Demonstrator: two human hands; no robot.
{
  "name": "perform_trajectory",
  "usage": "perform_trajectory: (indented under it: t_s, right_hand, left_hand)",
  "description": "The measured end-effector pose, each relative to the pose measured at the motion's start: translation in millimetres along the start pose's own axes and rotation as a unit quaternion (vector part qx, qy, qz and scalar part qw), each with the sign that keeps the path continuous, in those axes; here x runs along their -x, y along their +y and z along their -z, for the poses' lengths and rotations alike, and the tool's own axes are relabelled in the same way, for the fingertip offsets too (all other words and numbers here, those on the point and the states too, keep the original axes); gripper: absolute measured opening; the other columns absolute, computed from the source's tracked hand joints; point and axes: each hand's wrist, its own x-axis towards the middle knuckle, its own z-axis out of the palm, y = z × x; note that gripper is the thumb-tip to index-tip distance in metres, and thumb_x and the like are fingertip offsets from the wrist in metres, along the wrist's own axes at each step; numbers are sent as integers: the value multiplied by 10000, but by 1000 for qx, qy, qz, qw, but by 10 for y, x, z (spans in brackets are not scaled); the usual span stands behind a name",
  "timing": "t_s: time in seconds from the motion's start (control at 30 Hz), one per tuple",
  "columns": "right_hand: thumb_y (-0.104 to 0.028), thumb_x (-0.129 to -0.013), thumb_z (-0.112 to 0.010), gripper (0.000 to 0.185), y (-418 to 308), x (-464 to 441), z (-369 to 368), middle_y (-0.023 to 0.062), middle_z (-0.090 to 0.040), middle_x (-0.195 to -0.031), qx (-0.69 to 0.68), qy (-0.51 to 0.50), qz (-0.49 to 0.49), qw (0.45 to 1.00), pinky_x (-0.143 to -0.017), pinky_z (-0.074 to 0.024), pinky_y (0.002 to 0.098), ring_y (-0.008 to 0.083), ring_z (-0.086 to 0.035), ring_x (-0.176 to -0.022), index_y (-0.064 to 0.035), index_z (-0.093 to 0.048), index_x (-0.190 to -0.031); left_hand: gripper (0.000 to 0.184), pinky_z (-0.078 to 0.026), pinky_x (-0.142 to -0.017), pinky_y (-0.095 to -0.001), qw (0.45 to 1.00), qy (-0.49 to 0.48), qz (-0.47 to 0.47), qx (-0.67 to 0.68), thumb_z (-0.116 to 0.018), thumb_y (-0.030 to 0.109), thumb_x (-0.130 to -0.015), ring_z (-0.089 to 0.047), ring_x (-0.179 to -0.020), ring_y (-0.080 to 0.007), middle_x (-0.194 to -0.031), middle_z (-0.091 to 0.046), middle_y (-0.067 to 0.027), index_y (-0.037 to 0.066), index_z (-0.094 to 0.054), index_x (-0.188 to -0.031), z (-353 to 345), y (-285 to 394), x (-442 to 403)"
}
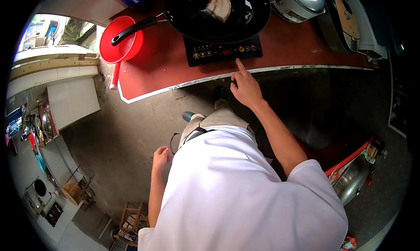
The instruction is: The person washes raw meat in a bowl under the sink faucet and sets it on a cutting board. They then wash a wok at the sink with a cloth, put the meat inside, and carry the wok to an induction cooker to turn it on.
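Observation:
My right hand (pixel 246 85) reaches toward the front edge of a black induction cooker (pixel 225 53), index finger stretched out at its control panel and the other fingers bent. Nothing is in that hand; whether the fingertip touches the panel I cannot tell. Red digits glow on the panel. On the cooker sits a black wok (pixel 192 25), its long handle pointing left. A pale slab of meat (pixel 218 8) lies inside it. My left hand (pixel 162 155) hangs at my side with its fingers curled in, no object visible in it.
Beneath the wok's handle stands a red plastic colander or basin (pixel 111 43) with a handle. A rice cooker (pixel 299 6) and another appliance (pixel 345 23) occupy the counter's (pixel 153 76) right side. At lower right is a metal lid or pan (pixel 352 181); a wooden chair (pixel 131 218) stands at lower left.

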Motion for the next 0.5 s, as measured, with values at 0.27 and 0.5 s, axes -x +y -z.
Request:
perform_trajectory:
  t_s: [0.27, 0.5]
  right_hand:
    - [-88, -755, -628, 134, 107, -377, -4, 160, -353, -1490, 28, -12, -10, 999, -830, -505, 423, 326, -585, -1003, -72, -538, -853]
    - [-113, -769, -611, 118, 129, -409, 22, 146, -347, -1499, 35, -28, -19, 999, -857, -494, 427, 311, -571, -1057, -74, -541, -856]
  left_hand:
    - [187, -498, -608, -263, 1000, 5, 7, 16, -549, 160, -934, -596, -681, -107, -863, -622, 8, 83, -624, -1087, -37, -85, 41]
    - [196, -515, -610, -282, 1000, 8, -2, 17, -575, 170, -934, -601, -677, -128, -878, -622, -10, 63, -617, -1092, -126, -66, 100]
